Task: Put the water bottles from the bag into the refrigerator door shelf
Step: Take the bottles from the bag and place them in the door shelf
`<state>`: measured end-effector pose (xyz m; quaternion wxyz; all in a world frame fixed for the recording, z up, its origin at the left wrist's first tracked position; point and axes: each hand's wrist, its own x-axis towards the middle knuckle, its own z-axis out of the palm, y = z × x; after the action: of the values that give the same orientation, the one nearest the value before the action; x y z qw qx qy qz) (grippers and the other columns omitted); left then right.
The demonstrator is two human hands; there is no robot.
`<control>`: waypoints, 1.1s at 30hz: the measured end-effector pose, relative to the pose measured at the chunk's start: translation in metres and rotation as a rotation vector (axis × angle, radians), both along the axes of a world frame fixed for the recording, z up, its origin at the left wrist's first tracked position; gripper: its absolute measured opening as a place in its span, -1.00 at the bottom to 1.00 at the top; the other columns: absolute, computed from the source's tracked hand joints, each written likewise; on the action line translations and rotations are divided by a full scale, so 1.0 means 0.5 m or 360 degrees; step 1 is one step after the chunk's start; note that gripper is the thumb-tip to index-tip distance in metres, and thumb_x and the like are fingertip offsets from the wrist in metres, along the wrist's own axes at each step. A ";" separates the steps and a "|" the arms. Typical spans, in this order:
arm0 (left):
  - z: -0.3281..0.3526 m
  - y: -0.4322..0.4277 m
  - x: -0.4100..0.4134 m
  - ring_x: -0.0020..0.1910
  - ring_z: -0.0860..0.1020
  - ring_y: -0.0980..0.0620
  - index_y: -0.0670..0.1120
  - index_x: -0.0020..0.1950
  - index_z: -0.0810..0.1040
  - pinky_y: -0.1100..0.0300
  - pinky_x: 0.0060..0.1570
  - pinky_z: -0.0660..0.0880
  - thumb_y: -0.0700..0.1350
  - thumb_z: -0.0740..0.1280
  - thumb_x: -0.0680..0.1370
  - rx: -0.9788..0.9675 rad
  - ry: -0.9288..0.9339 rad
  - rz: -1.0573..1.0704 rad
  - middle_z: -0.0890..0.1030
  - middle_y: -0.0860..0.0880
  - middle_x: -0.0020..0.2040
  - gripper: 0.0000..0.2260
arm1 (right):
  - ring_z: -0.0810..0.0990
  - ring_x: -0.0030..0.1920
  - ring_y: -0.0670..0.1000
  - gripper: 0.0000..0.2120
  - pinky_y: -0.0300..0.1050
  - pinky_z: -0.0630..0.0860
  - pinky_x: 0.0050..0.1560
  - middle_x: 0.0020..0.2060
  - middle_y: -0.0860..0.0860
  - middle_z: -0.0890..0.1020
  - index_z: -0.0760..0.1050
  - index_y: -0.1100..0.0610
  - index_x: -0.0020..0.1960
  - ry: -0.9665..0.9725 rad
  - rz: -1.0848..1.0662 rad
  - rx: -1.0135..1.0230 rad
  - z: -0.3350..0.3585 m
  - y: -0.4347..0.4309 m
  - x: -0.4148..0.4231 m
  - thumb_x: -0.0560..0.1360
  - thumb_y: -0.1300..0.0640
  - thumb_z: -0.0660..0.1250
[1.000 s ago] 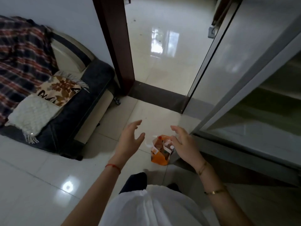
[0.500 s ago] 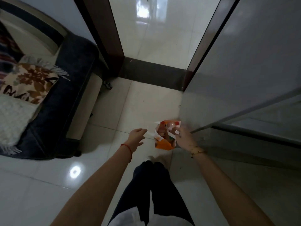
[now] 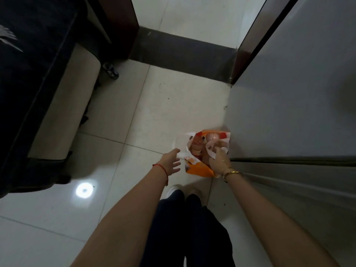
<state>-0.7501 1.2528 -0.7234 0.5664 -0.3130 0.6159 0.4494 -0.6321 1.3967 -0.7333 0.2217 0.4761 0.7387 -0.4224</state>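
1. Locate the bag [image 3: 200,168]. It is orange with white handles and stands on the tiled floor [image 3: 163,105], just beside the lower corner of the grey refrigerator [image 3: 289,116]. You cannot tell whether bag and refrigerator touch.
2. Your right hand [image 3: 219,160] is at the mouth of the bag. Its fingers [image 3: 216,151] are curled round the white handle strip on the bag's right side and pinch it. The fingertips are lost in the folds of plastic.
3. Your left hand [image 3: 170,160] hovers at the bag's left side, fingers loosely spread, holding nothing. A pale handle loop lies just past the fingertips, and contact cannot be confirmed.
4. The water bottles [image 3: 211,137] are inside the open bag. Only pale rounded shapes with reddish patches show. They are blurred, and their number cannot be determined.
5. The refrigerator is cut off by the top and right edges. A dark horizontal seam [image 3: 289,160] crosses it level with your right hand.
6. The sofa [image 3: 34,74] on the left is cut off and too dark for detail.
7. Your dark trousers [image 3: 183,228] hide the floor nearest you. One pale shoe tip [image 3: 172,189] shows.
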 end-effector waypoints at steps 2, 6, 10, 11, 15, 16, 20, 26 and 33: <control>-0.070 0.016 -0.005 0.39 0.39 -0.17 -0.13 0.48 0.25 -0.12 0.36 0.39 -0.01 0.29 0.56 0.0024 -0.0056 0.0016 0.37 -0.21 0.44 -0.47 | 0.40 0.34 0.25 -0.53 0.19 0.39 0.37 0.34 0.18 0.43 0.30 0.20 0.43 0.0011 -0.0004 0.0036 -0.068 0.006 -0.008 0.52 0.27 0.19; -0.183 0.035 -0.017 0.47 0.29 -0.24 -0.14 0.55 0.11 -0.15 0.41 0.31 0.04 0.30 0.55 0.0040 -0.0149 0.0070 0.26 -0.25 0.50 -0.34 | 0.51 0.21 0.19 -0.59 0.12 0.51 0.23 0.21 0.13 0.53 0.37 0.12 0.35 -0.0046 -0.0003 0.0117 -0.191 0.014 -0.011 0.51 0.23 0.24; -0.257 0.034 -0.021 0.40 0.39 -0.17 -0.14 0.40 0.31 -0.09 0.42 0.26 -0.03 0.27 0.58 0.0144 -0.0193 0.0291 0.43 -0.16 0.42 -0.56 | 0.49 0.24 0.21 -0.56 0.13 0.46 0.28 0.24 0.19 0.52 0.36 0.17 0.36 -0.0190 0.0266 0.0339 -0.252 0.011 -0.003 0.50 0.14 0.29; -0.268 0.034 -0.022 0.30 0.48 -0.11 -0.13 0.26 0.41 -0.02 0.35 0.33 -0.06 0.27 0.58 0.0188 -0.0168 0.0340 0.53 -0.12 0.31 -0.71 | 0.47 0.26 0.21 -0.55 0.13 0.43 0.31 0.24 0.19 0.51 0.36 0.19 0.36 -0.0262 0.0304 0.0394 -0.261 0.011 0.001 0.50 0.11 0.30; -0.251 0.037 -0.037 -0.28 0.54 0.03 -0.15 -0.11 0.53 0.23 -0.30 0.56 -0.19 0.36 0.54 0.0285 -0.0010 0.0474 0.52 0.00 -0.49 -0.95 | 0.49 0.25 0.19 -0.66 0.04 0.39 0.28 0.22 0.19 0.53 0.45 0.21 0.26 -0.0423 0.0387 0.0605 -0.250 0.021 0.004 0.53 0.10 0.27; -0.232 0.040 -0.044 -0.36 0.51 0.04 -0.15 -0.10 0.55 0.24 -0.34 0.53 -0.22 0.38 0.52 0.0295 0.0054 0.0459 0.47 0.02 -0.55 -0.97 | 0.50 0.24 0.20 -0.70 0.02 0.39 0.27 0.22 0.20 0.54 0.48 0.23 0.23 -0.0432 0.0341 0.0573 -0.240 0.024 0.002 0.55 0.13 0.24; -0.128 0.062 -0.069 -0.42 0.44 0.03 -0.22 0.05 0.60 0.23 -0.26 0.50 -0.22 0.38 0.51 0.0382 0.0350 0.0147 0.42 0.01 -0.50 -0.86 | 0.51 0.21 0.28 -0.62 0.02 0.46 0.16 0.19 0.25 0.54 0.43 0.28 0.27 -0.0315 -0.0246 0.0319 -0.170 0.029 -0.009 0.57 0.04 0.18; -0.028 0.106 -0.034 -0.24 0.46 0.01 -0.30 0.13 0.57 0.18 -0.17 0.43 -0.18 0.20 0.57 0.0231 0.0670 -0.0620 0.53 -0.12 -0.13 -0.73 | 0.58 0.10 0.26 -0.64 0.06 0.52 0.09 0.11 0.23 0.59 0.48 0.23 0.20 -0.0152 -0.0528 0.0207 -0.035 0.044 -0.053 0.52 0.03 0.19; 0.107 0.090 -0.011 -0.04 0.50 -0.06 -0.23 0.23 0.51 0.21 -0.18 0.47 -0.16 0.14 0.61 0.0184 0.0834 -0.0702 0.58 -0.22 0.09 -0.72 | 0.50 0.06 0.20 -0.66 -0.04 0.38 -0.09 0.21 0.25 0.49 0.35 0.28 0.32 -0.0129 -0.0692 0.0216 0.118 0.002 -0.003 0.57 0.21 0.16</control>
<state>-0.7555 1.2980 -0.6699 0.4894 -0.0137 0.7667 0.4153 -0.6334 1.3979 -0.6742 0.1224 0.6546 0.6358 -0.3901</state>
